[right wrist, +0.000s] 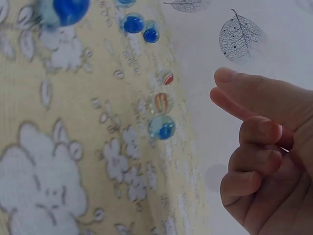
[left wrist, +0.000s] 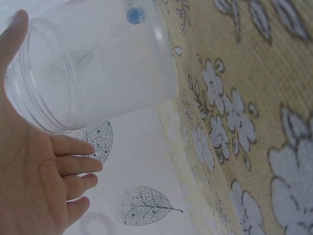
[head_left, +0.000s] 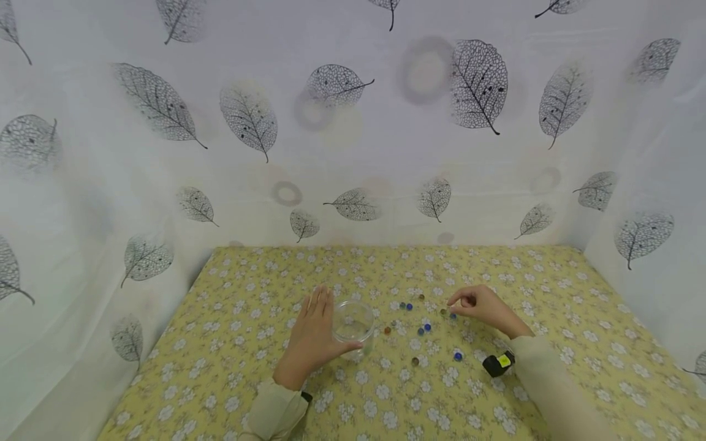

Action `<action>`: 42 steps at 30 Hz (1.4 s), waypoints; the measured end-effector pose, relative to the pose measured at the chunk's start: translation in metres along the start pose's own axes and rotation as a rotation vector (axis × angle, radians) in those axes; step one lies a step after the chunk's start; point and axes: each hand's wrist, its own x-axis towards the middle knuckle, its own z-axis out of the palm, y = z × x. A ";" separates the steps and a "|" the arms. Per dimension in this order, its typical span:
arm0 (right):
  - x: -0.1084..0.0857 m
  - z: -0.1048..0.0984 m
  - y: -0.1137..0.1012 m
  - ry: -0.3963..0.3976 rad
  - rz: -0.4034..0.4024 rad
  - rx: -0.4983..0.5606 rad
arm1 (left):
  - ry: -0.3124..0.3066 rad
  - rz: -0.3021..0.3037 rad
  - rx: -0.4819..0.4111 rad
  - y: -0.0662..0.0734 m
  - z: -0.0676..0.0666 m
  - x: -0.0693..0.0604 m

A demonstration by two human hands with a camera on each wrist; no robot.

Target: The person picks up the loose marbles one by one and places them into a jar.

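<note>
A clear round jar (head_left: 353, 321) stands upright with its mouth uncovered. My left hand (head_left: 311, 337) lies along its left side, fingers straight and thumb across the near side of the rim. In the left wrist view the hand (left wrist: 34, 171) touches the jar (left wrist: 122, 68); a blue marble (left wrist: 136, 15) shows through the wall near the base, whether inside or behind I cannot tell. Over a greenish marble (head_left: 444, 312) and a blue marble (head_left: 453, 316) hovers my right hand (head_left: 488, 309). The right wrist view shows that hand (right wrist: 274, 142) with thumb and forefinger close together, other fingers curled, nothing visible between them.
Several loose marbles lie between the jar and my right hand, among them an orange one (head_left: 387, 330), a brown one (head_left: 415, 361) and a blue one (head_left: 458, 356). A yellow flowered cloth (head_left: 220, 367) covers the table. Leaf-patterned sheets (head_left: 386, 153) hang behind and at both sides.
</note>
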 end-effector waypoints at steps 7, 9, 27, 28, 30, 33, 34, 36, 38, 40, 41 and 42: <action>-0.001 0.003 0.013 -0.006 0.016 0.024 | 0.002 -0.001 -0.003 -0.001 0.000 0.001; 0.000 0.004 0.016 -0.007 0.019 0.021 | 0.001 -0.002 -0.004 -0.001 0.000 0.001; 0.001 0.007 0.026 -0.013 0.017 -0.043 | 0.001 -0.002 -0.009 -0.001 0.000 0.000; 0.001 0.007 0.026 -0.015 0.017 -0.046 | 0.001 -0.003 -0.009 -0.001 0.000 0.000; 0.000 0.007 0.026 -0.017 0.018 -0.050 | -0.001 -0.005 -0.007 -0.001 0.000 0.000; 0.000 0.008 0.026 -0.020 0.024 -0.048 | -0.001 -0.009 -0.012 0.000 -0.001 0.000; 0.000 0.008 0.026 -0.022 0.026 -0.047 | -0.004 -0.010 -0.011 0.000 -0.001 0.000; 0.000 0.008 0.026 -0.020 0.027 -0.050 | -0.007 -0.012 -0.012 0.000 -0.002 0.000; 0.001 0.008 0.026 -0.020 0.024 -0.053 | -0.012 -0.014 -0.010 0.000 -0.001 0.000; 0.002 0.009 0.027 -0.022 0.018 -0.057 | -0.016 -0.015 -0.010 0.000 -0.001 0.001; 0.002 0.009 0.028 -0.024 0.012 -0.061 | -0.017 -0.015 -0.011 0.000 -0.001 0.001; 0.002 0.009 0.029 -0.026 0.007 -0.064 | -0.019 -0.015 -0.008 0.000 -0.001 0.001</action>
